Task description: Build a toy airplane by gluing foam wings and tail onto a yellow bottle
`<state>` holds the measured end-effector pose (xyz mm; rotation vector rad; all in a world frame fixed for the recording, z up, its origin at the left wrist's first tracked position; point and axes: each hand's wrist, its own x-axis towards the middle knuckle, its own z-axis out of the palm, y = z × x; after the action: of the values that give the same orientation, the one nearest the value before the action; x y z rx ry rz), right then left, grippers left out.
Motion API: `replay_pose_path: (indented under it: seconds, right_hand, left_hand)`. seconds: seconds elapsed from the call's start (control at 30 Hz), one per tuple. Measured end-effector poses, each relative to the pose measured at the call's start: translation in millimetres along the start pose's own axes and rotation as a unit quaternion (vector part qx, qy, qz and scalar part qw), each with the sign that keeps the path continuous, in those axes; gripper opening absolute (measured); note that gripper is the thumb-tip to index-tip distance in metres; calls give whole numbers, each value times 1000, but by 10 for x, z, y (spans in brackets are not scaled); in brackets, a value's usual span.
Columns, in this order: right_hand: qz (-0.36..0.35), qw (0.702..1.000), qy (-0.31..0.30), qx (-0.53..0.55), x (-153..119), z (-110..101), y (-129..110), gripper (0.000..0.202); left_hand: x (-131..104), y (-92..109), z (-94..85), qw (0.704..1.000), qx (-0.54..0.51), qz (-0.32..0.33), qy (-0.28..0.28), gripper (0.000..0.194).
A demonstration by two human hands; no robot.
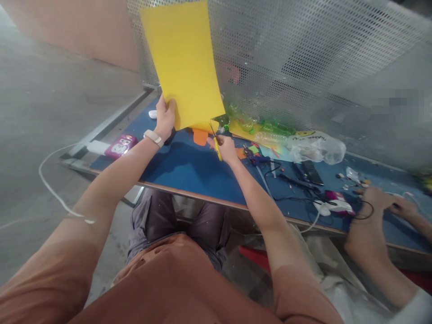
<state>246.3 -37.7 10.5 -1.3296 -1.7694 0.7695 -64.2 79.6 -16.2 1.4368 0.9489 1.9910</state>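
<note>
Head view: yellow sheet (184, 63) above blue table (189, 168), perforated panel (280, 49) behind.

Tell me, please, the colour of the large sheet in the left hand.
The large sheet is yellow, shown best in the head view.

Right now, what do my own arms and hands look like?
Your short sleeves are rust-orange. Your left hand has no glove, with a pale wristband beside it; your right hand shows no glove and no band.
</note>
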Motion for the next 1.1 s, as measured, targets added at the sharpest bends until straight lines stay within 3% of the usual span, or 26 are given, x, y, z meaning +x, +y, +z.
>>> replay_pose_path:
  seconds: [0.23,0.33,0.5,0.7,0.9,1.1]
  right_hand:
    - [46,989,-105,95,-58,61,-82,90]
    - [43,986,-129,94,-96,66,-102,93]
    - [50,988,-95,112,-120,101,-118,90]
    - [52,986,-54,146,-110,168,-124,92]
    - [72,984,-59,149,-148,199,-208,92]
    - [69,980,-80,170,-188,269,-221,94]
  left_hand:
    - [-138,160,156,1000,-21,-11,-6,82]
    - [-158,252,195,1000,-21,-2,-2,80]
    - [-135,385,218,999,-8,-25,-36,67]
    - [-174,301,235,999,-18,10,-44,84]
    - [-169,187,233,996,-49,28,-68,81]
    - [-199,294,225,996,-37,26,-79,72]
